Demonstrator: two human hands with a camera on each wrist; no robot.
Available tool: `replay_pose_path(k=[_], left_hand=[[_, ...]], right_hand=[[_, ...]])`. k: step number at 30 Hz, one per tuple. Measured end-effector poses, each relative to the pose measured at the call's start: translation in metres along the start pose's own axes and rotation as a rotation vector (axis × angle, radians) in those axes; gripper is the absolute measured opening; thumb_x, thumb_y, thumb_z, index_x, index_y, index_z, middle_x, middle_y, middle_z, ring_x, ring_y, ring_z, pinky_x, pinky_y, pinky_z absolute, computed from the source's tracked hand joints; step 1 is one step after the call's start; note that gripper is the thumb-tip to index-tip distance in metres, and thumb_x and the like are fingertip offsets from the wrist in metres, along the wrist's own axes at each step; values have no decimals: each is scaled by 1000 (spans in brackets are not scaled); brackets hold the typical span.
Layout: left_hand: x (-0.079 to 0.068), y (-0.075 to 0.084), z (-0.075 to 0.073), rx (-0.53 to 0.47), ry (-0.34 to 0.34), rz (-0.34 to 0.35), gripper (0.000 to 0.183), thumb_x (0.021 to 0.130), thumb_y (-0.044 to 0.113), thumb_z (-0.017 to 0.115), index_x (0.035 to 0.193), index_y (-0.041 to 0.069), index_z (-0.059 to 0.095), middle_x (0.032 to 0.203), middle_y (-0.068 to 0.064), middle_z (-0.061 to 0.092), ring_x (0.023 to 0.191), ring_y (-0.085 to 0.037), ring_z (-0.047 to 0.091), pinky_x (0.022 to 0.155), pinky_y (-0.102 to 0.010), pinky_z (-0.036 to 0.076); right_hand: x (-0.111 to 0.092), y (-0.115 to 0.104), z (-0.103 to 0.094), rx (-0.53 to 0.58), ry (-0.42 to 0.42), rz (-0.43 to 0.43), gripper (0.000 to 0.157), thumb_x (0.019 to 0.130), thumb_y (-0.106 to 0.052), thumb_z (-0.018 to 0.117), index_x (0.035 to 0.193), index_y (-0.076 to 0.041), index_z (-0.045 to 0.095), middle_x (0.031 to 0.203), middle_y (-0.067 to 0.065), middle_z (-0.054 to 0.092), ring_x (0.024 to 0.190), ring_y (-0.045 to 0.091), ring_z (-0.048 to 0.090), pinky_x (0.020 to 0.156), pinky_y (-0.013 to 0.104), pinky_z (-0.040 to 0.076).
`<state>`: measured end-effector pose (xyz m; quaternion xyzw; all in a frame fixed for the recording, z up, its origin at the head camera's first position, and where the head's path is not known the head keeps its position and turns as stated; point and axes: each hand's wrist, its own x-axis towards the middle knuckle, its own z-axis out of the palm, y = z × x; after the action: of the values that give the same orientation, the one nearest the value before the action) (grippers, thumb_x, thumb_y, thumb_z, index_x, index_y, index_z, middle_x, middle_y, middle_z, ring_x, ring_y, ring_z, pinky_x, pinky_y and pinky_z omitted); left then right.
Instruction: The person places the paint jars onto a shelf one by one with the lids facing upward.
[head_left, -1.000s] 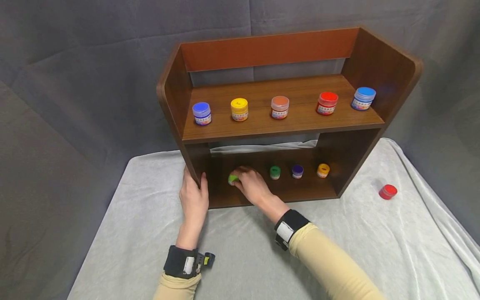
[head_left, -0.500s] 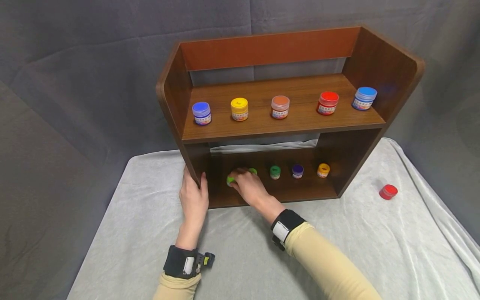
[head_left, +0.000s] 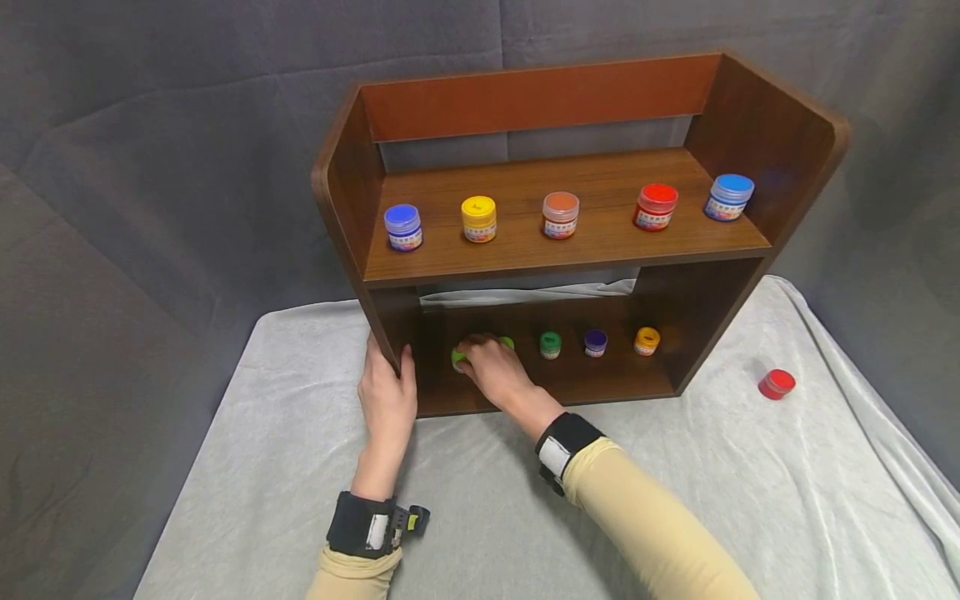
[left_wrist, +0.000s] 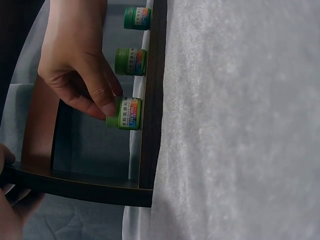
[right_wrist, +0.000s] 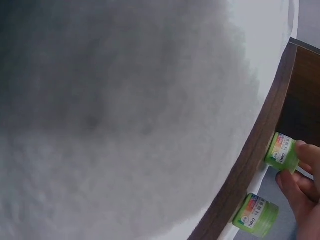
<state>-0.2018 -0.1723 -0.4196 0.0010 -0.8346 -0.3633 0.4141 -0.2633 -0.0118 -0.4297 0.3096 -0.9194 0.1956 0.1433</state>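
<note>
My right hand (head_left: 497,372) reaches into the lower tier of the brown two-tier shelf (head_left: 570,265). Its thumb and fingers pinch the lid of a light green paint jar (left_wrist: 129,113), which stands upright on the lower board near the left end. A second light green paint jar (right_wrist: 256,215) is beside it, mostly covered by the hand in the head view. The left hand (head_left: 387,388) grips the front edge of the shelf's left side panel, thumb on the inner side and fingers on the outer side.
Farther right on the lower board stand a dark green jar (head_left: 550,345), a purple jar (head_left: 595,342) and an orange-yellow jar (head_left: 647,341). Several jars, such as the yellow jar (head_left: 479,219), line the upper board. A red jar (head_left: 776,384) sits on the pale cloth (head_left: 750,483).
My right hand has shifted slightly left with the light green jar, uncovering part of the second light green jar. The left hand keeps its grip on the panel.
</note>
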Motion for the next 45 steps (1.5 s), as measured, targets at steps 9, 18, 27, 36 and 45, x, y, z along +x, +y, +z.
replay_pose_path(k=[9, 18, 27, 36, 45], left_hand=[[1, 2, -1, -4, -11, -10, 53, 96, 18, 58, 142, -4, 43, 123, -30, 62, 105, -47, 64, 79, -61, 50], [1, 4, 0, -6, -9, 1, 54, 96, 19, 58, 143, -4, 42, 123, -30, 62, 104, -47, 64, 79, -61, 50], [0, 3, 1, 0, -2, 9, 53, 96, 18, 59, 141, -4, 44, 121, -30, 63, 103, -47, 64, 78, -61, 50], [0, 1, 0, 3, -1, 2, 52, 96, 18, 58, 141, -4, 44, 120, -30, 63, 102, -48, 64, 77, -62, 49], [0, 1, -1, -1, -9, -1, 53, 95, 16, 59, 141, -4, 43, 121, -30, 62, 103, -48, 63, 79, -62, 49]], right_hand=[[3, 0, -2, -35, -38, 1, 15, 86, -15, 72, 99, -8, 72, 100, 7, 72, 98, 27, 69, 73, 39, 56], [4, 0, -3, -20, -57, 29, 20, 87, -13, 71, 106, -7, 70, 106, 9, 70, 102, 27, 67, 76, 38, 56], [3, 0, -3, -3, -67, 50, 23, 88, -14, 70, 110, -7, 69, 109, 9, 69, 104, 27, 66, 76, 38, 56], [5, -2, -8, -26, -80, 69, 33, 88, -17, 71, 120, -10, 66, 122, 11, 69, 121, 28, 60, 87, 41, 55], [0, 1, -27, 51, 20, 64, 28, 90, -17, 68, 116, -7, 68, 119, 12, 68, 116, 31, 62, 84, 43, 55]])
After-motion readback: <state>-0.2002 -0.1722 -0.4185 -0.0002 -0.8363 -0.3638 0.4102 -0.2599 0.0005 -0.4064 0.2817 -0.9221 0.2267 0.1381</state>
